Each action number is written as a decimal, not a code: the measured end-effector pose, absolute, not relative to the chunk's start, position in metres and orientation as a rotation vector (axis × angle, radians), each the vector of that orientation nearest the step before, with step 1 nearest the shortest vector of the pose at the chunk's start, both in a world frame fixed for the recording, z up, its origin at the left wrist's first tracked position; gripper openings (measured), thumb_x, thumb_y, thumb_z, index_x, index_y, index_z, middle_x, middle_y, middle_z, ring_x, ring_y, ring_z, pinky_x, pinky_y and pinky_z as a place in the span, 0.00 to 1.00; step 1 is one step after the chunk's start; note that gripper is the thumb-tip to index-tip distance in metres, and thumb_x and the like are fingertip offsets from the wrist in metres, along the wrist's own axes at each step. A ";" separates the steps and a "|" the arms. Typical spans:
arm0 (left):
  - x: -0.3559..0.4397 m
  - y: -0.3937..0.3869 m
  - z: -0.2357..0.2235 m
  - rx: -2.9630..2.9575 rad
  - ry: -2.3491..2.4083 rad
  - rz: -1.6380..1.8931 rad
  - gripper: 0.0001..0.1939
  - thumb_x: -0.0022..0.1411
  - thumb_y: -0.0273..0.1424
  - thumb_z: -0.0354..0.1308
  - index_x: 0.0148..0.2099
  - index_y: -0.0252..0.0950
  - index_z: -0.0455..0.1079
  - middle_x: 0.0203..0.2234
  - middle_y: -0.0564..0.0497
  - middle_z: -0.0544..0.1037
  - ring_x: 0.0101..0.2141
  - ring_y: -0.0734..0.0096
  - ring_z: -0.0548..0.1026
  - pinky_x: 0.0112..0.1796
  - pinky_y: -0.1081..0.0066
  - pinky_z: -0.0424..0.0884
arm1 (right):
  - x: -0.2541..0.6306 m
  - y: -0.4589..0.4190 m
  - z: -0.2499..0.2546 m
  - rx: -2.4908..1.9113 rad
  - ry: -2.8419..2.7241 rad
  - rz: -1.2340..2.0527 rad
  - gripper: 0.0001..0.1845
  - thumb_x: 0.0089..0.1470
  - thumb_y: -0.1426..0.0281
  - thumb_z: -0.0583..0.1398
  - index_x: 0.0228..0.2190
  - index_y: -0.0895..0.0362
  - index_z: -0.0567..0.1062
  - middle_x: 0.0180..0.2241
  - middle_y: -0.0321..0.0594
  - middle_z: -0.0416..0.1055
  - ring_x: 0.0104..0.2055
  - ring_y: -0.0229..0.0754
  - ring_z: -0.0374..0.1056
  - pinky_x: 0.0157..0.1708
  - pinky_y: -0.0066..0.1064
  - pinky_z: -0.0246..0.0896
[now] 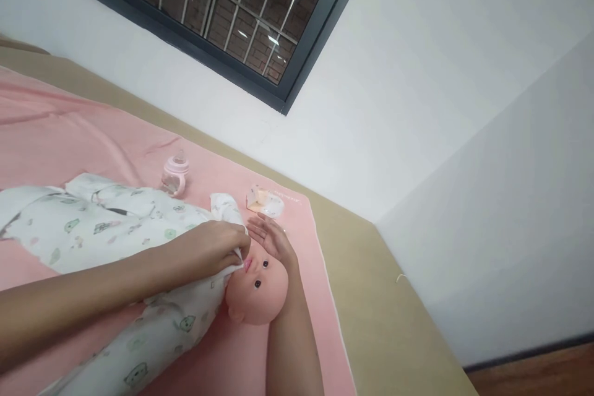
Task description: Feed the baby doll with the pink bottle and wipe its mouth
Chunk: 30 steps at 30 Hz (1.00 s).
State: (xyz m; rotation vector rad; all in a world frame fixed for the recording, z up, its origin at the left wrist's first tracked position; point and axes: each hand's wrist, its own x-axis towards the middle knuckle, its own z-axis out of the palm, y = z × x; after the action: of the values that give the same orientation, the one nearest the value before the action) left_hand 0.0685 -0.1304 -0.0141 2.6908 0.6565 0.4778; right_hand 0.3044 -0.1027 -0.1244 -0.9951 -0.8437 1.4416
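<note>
A bald baby doll lies on its back in a white printed romper, its head toward the right. My left hand reaches in from the left over the doll's chest. Its fingers pinch the edge of a white cloth at the chin, close to the mouth. Whether this cloth is the romper's collar or a separate piece, I cannot tell. My right hand lies palm up beside the doll's head, fingers stretched out and holding nothing. The right forearm passes partly behind the head.
A pink blanket lies beneath the doll on a tan surface. Beyond the doll stands a pink baby bottle with handles. A small clear package lies past my right hand. White walls and a barred window rise behind.
</note>
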 end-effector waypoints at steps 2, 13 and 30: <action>0.069 -0.131 -0.014 2.726 0.664 0.501 0.12 0.51 0.16 0.48 0.28 0.34 0.70 0.26 0.53 0.73 0.28 0.70 0.70 0.29 0.72 0.59 | 0.304 -0.103 -0.124 -0.992 -0.840 1.444 0.19 0.50 0.65 0.60 0.44 0.58 0.68 0.40 0.43 0.74 0.45 0.44 0.70 0.53 0.42 0.59; 0.079 -0.126 -0.038 2.872 0.443 0.820 0.12 0.58 0.17 0.46 0.30 0.34 0.68 0.28 0.51 0.70 0.27 0.71 0.67 0.31 0.70 0.61 | 0.303 -0.104 -0.121 -1.028 -0.855 1.429 0.21 0.46 0.62 0.63 0.43 0.56 0.70 0.41 0.44 0.73 0.48 0.44 0.66 0.51 0.41 0.61; 0.083 -0.117 -0.039 2.711 0.425 0.977 0.12 0.60 0.21 0.46 0.29 0.34 0.69 0.29 0.50 0.71 0.29 0.71 0.67 0.34 0.71 0.63 | 0.302 -0.105 -0.119 -1.016 -0.873 1.432 0.19 0.47 0.63 0.62 0.43 0.55 0.70 0.42 0.44 0.72 0.50 0.45 0.65 0.54 0.43 0.58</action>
State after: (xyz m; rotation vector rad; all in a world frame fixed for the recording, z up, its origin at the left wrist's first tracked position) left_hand 0.0830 -0.1170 -0.0392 2.7110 0.4255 0.9769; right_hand 0.3019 -0.1052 -0.1193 -1.0158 -0.8728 1.4323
